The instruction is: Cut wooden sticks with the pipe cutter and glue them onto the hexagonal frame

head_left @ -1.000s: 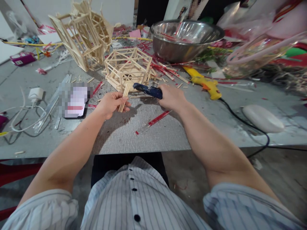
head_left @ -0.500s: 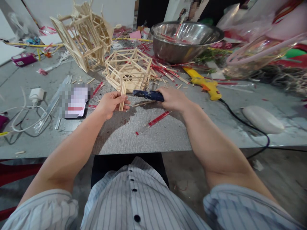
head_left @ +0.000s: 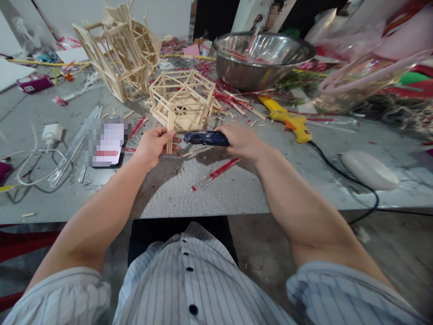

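My left hand (head_left: 154, 143) is closed on a small bundle of thin wooden sticks (head_left: 170, 128), held upright between thumb and fingers. My right hand (head_left: 241, 141) is wrapped round a dark blue hand tool (head_left: 206, 138), which looks like cutting pliers; its head points left towards the sticks, a little apart from them. A loose wooden stick (head_left: 196, 151) is below the tool. Just behind the hands stands an open six-sided frame (head_left: 182, 97) built from wooden sticks. The red-and-clear plastic wrapper (head_left: 218, 173) lies in front of my right hand.
A taller stick structure (head_left: 125, 58) stands at the back left. Behind are a steel bowl (head_left: 264, 67) and a yellow glue gun (head_left: 287, 118) with its cord. A phone (head_left: 108, 143), a white charger (head_left: 52, 134) and a pale oval object (head_left: 370, 169) lie at the sides.
The stick bundle in my left hand has shifted slightly left. The blue tool has moved slightly left and turned more level, and the loose stick below it shows more apart from my left hand.
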### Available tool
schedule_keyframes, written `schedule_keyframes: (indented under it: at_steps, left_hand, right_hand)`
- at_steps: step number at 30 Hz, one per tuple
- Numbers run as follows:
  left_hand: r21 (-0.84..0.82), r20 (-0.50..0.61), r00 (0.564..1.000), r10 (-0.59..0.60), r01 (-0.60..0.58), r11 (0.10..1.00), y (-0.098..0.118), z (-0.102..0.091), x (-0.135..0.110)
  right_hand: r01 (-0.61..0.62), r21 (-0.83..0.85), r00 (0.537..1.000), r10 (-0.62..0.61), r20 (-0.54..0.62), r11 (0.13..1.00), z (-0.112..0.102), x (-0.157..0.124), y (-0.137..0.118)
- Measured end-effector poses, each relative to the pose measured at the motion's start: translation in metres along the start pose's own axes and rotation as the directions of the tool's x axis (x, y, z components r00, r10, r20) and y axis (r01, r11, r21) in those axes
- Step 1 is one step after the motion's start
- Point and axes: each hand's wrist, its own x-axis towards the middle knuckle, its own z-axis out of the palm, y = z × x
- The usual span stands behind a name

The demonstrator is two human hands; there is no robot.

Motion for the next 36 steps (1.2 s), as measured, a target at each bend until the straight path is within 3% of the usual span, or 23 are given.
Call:
schedule_keyframes:
  at_steps: [4,8,13,19,24,26,29,31,33,36]
  left_hand:
    - [0.023,0.022,0.999,-0.046,0.045,0.999,-0.002,0.004,-0.001]
    - [0.097,0.112,0.987,-0.118,0.107,0.990,-0.004,0.010,-0.007]
    - [0.195,0.279,0.923,-0.264,0.215,0.957,-0.006,0.015,-0.015]
    - [0.262,0.431,0.853,-0.295,0.195,0.945,-0.009,0.017,-0.020]
    - [0.236,0.387,0.867,-0.313,0.235,0.943,-0.008,0.020,-0.021]
    - [0.232,0.370,0.870,-0.327,0.254,0.939,-0.006,0.021,-0.021]
    - [0.230,0.341,0.882,-0.325,0.257,0.938,-0.005,0.021,-0.020]
    - [0.239,0.327,0.886,-0.328,0.259,0.936,-0.006,0.020,-0.019]
    - [0.255,0.317,0.885,-0.341,0.267,0.929,-0.006,0.020,-0.019]
    - [0.281,0.331,0.871,-0.364,0.277,0.919,-0.005,0.020,-0.019]
  right_hand:
    - [0.053,0.044,0.998,-0.051,-0.038,0.998,0.000,-0.001,-0.004]
    - [0.102,0.090,0.993,-0.097,-0.065,0.991,-0.004,-0.003,-0.011]
    - [0.171,0.088,0.983,-0.163,-0.087,0.981,-0.007,-0.005,-0.019]
    - [0.165,0.071,0.984,-0.159,-0.074,0.984,-0.008,-0.007,-0.027]
    - [0.084,0.132,0.993,-0.072,-0.096,0.988,-0.011,-0.009,-0.030]
    - [-0.042,0.172,0.991,0.063,-0.116,0.984,-0.012,-0.009,-0.029]
    - [-0.254,0.218,0.946,0.289,-0.146,0.942,-0.014,-0.010,-0.027]
    - [-0.320,0.222,0.921,0.357,-0.153,0.921,-0.013,-0.009,-0.027]
    - [-0.311,0.216,0.927,0.346,-0.143,0.925,-0.010,-0.008,-0.029]
    - [-0.178,0.208,0.975,0.200,-0.093,0.962,-0.005,-0.005,-0.031]
